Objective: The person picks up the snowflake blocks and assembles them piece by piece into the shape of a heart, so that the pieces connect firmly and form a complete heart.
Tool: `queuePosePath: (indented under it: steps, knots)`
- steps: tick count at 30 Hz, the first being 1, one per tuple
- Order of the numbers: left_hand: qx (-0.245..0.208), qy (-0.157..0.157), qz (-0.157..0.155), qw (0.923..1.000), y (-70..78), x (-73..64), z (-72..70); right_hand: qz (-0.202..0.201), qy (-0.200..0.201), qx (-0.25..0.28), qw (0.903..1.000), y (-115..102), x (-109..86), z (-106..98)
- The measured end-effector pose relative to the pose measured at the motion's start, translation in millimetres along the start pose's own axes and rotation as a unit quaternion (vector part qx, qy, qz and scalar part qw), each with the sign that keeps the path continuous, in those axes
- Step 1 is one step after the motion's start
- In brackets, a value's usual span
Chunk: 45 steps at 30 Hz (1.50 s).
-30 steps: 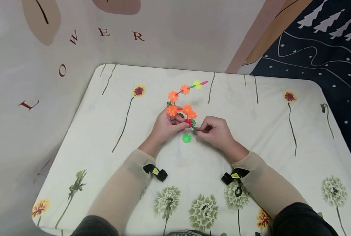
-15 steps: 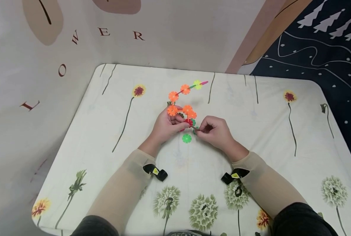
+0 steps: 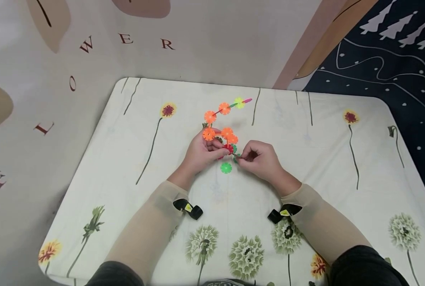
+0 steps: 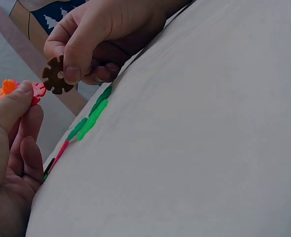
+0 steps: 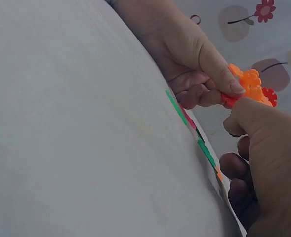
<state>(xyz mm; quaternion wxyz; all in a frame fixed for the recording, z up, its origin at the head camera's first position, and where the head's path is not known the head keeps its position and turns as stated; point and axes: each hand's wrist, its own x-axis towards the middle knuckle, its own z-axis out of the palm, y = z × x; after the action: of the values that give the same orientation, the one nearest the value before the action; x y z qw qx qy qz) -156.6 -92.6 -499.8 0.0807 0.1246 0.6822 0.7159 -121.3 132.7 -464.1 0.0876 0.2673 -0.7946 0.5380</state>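
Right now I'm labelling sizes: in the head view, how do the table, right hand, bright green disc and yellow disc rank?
Largest to smallest:
1. table
2. right hand
3. bright green disc and yellow disc: too alike to rank

Bright green notched plastic disc on the white flower-printed tabletop, between the person's left hand and right hand, brown notched plastic disc in the right hand, orange-and-yellow plastic disc chain reaching behind the left hand, pale letter-printed backdrop beyond.
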Motion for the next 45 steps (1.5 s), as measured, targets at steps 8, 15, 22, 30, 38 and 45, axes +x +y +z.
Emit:
queuePosePath:
  steps: [8,15,22,30,38,45]
  knots:
    - [0.004,-0.002,0.0,1.0,-0.8,0.6,-0.4,-0.005,0.002,0.004,1.0,0.9,-0.1,0.1]
    - [-0.003,-0.004,0.005,1.0,-1.3,1.0,-0.5,-0.01,0.005,0.009,0.9999,2.3,0.5,-0.2]
    - [0.002,-0.002,-0.003,1.0,-0.7,0.8,-0.3,-0.015,0.012,0.015,0.9997,3.5,1.3,-1.5]
    - [0.009,-0.002,-0.012,0.9999,1.4,0.2,0.4,-0.019,0.033,0.033,0.9988,4.5,1.9,-0.3]
    - [0.011,-0.006,-0.015,0.9998,0.7,-0.6,0.2,-0.015,0.033,0.023,0.9991,11.2,1.1,1.9]
    - [0.036,-0.008,-0.011,0.9993,0.4,-0.7,-0.9,-0.009,0.039,0.026,0.9989,38.4,-2.9,4.6]
